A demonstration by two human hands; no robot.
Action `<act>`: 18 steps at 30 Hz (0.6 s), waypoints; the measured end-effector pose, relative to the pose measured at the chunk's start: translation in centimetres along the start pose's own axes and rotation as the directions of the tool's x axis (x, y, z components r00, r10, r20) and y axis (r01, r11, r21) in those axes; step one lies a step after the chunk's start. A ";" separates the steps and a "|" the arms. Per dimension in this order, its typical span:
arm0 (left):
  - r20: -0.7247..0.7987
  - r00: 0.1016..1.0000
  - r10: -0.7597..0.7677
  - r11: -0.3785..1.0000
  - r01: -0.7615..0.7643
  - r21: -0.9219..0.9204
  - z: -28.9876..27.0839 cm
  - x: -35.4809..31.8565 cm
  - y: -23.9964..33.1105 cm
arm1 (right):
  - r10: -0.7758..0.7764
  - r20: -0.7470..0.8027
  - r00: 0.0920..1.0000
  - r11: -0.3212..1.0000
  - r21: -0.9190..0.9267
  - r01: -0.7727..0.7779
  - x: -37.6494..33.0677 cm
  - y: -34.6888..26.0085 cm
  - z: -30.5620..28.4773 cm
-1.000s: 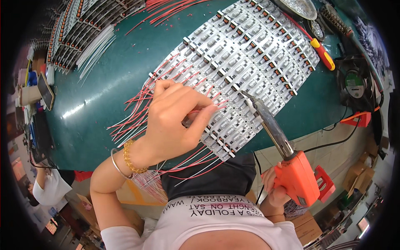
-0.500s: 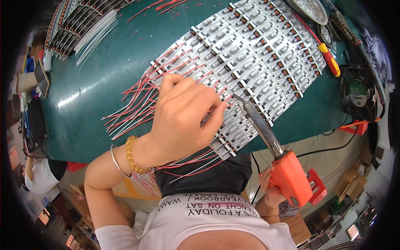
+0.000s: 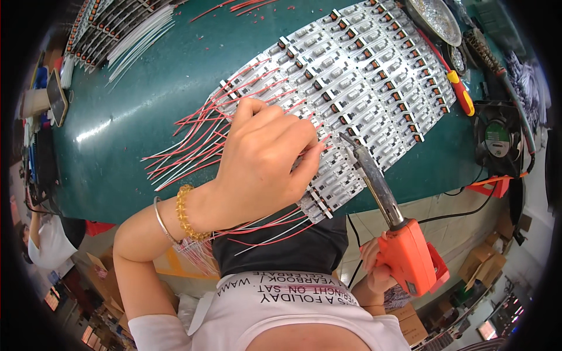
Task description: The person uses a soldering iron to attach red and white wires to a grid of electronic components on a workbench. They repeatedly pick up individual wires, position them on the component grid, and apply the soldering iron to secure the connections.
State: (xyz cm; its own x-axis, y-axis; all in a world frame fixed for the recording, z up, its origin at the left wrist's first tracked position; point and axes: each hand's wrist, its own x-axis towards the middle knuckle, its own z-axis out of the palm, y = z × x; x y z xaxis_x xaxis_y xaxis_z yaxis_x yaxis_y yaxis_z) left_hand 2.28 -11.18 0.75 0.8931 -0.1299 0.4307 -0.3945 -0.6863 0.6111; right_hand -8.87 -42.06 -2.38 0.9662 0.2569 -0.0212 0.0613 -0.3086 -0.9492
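My left hand [image 3: 266, 155], with a yellow beaded bracelet and a metal bangle at the wrist, is over the near left part of a panel of small circuit boards [image 3: 357, 90]. Its thumb and forefinger pinch a thin red wire [image 3: 324, 140], whose end shows just past the fingertips. My right hand [image 3: 377, 269] is wrapped round the orange handle of a soldering gun [image 3: 404, 257]. The gun's dark tip [image 3: 344, 137] is at the boards, just right of the pinched wire; whether it touches cannot be seen. Several red and white wires [image 3: 193, 146] trail leftward from the boards.
At the far left are more boards [image 3: 111, 29] with a bundle of white wires [image 3: 140, 44]. A red-and-yellow screwdriver [image 3: 461, 93], a metal dish [image 3: 436, 20] and a black fan [image 3: 497, 137] are at the right of the green table [image 3: 117, 152]. Another person [image 3: 52, 240] is at the left.
The whole view has shifted slightly. The soldering gun's tip is a little farther right of my left fingertips, and its handle is tilted slightly differently. Both hands keep their holds.
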 end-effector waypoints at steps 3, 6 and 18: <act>0.006 1.000 0.007 1.000 -0.007 0.001 -0.1 0.1 0.1 | 0.030 -0.097 0.995 0.999 0.038 -0.027 0.0 -0.6 1.1; -0.027 1.000 0.008 1.000 -0.008 -0.013 0.3 -0.2 -0.1 | 0.025 -0.062 0.998 0.993 0.121 -0.017 -0.1 -0.2 1.0; 0.152 0.985 0.086 0.962 -0.122 0.243 -0.8 0.3 1.7 | -0.004 -0.114 0.993 0.953 0.300 0.038 -0.1 -0.3 1.2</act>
State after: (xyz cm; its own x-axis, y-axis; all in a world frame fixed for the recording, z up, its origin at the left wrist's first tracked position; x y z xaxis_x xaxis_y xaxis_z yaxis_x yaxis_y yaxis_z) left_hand 1.69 -11.86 2.43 0.8782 -0.2956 0.3761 -0.4357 -0.8186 0.3742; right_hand -9.26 -40.94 -2.49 0.9883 0.1515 0.0183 0.0200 -0.0096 -0.9998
